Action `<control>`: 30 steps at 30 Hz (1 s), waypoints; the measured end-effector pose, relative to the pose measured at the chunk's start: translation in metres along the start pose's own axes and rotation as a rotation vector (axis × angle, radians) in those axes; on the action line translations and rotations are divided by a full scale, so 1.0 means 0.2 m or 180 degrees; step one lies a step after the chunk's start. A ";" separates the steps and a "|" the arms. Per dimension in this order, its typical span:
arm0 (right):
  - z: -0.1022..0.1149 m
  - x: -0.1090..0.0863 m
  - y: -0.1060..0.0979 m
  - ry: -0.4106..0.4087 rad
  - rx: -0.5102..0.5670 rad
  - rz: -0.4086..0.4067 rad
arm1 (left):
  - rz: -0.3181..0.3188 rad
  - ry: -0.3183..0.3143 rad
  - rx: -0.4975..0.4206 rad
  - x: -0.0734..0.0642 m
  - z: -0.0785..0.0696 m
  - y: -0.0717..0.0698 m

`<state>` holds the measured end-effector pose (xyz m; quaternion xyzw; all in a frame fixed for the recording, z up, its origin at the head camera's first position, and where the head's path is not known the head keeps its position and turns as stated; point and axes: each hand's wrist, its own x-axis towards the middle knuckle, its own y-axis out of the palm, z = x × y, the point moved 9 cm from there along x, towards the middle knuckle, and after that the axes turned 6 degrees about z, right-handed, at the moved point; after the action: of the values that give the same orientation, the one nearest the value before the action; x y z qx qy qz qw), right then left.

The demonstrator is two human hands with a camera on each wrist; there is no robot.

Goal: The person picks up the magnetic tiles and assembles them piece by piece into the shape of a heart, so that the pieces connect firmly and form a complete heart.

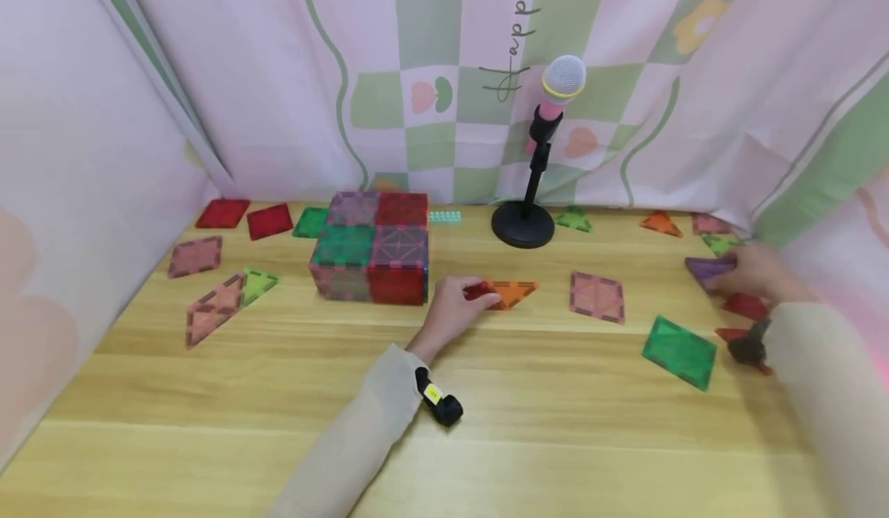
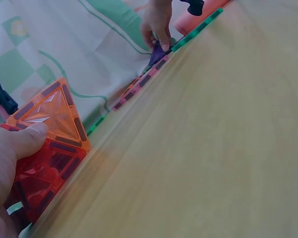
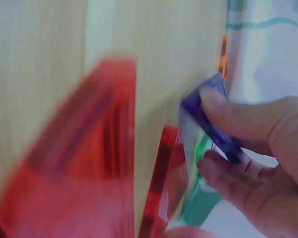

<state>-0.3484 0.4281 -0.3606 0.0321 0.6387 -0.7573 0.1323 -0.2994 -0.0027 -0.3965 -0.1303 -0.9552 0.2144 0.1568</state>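
Observation:
My left hand [image 1: 454,306] pinches a red magnetic tile [image 2: 49,171] whose edge meets an orange triangular magnetic tile [image 2: 54,116]; the thumb lies over both in the left wrist view. At the table's right side my right hand [image 1: 764,271] holds a purple magnetic tile [image 3: 208,106] between thumb and fingers. Red tiles [image 1: 746,306] lie beneath and beside that hand, partly hidden by the hand and wrist camera. A box built of magnetic tiles [image 1: 399,282], in red, green, pink and purple, stands just left of my left hand.
Between the hands lies a pink square tile [image 1: 597,296], with a green tile [image 1: 679,352] nearer the right arm. A microphone on a black stand [image 1: 523,225] rises by the back curtain [image 1: 278,78]. Several loose tiles lie at the left, including a red one [image 1: 269,221].

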 end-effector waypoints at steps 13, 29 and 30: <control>0.50 -0.11 -0.10 -0.0541 0.0532 -0.1172 | -0.0032 0.0009 0.0054 0.00 0.01 -0.01; 1.00 -0.20 0.12 -0.0742 0.1455 -0.0639 | 0.0055 -0.0091 -0.0017 -0.01 0.01 0.01; 1.02 -0.20 0.14 -0.0764 0.1494 -0.0587 | 0.0056 -0.0098 -0.0030 -0.01 0.00 0.01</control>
<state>-0.2783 0.2311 -0.3408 -0.0863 0.4257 -0.8918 0.1265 -0.2975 -0.0015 -0.3989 -0.1361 -0.9573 0.2133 0.1396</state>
